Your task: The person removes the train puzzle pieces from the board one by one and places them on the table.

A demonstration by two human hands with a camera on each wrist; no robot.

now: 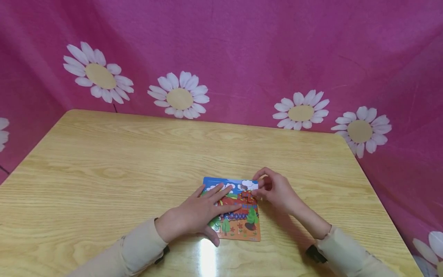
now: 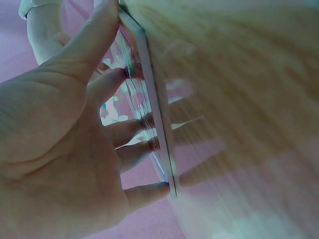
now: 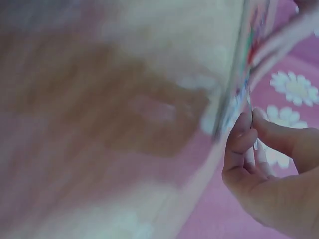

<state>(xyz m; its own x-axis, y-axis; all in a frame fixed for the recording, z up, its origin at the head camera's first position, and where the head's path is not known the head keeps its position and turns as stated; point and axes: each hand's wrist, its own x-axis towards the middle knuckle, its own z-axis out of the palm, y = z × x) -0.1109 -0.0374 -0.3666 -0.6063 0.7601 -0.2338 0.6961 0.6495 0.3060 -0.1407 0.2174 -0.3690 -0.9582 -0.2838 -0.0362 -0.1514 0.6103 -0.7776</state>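
a tray (image 1: 242, 239) on a table (image 1: 138, 161) holds a puzzle (image 1: 238, 227). the left hand (image 1: 202, 211) rests across it, fingers wide; the right hand (image 1: 278, 190) pinches a thin piece (image 3: 249, 102) at the far right corner.

Magenta daisy cloth (image 1: 235, 54) behind table (image 1: 138, 165)

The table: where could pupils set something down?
Bare patches of table: behind the puzzle, up to the pink cloth; left of the puzzle, beyond the left sleeve; right of the right hand, to the edge. Crowded: the puzzle, left hand across it, right hand at its far corner.
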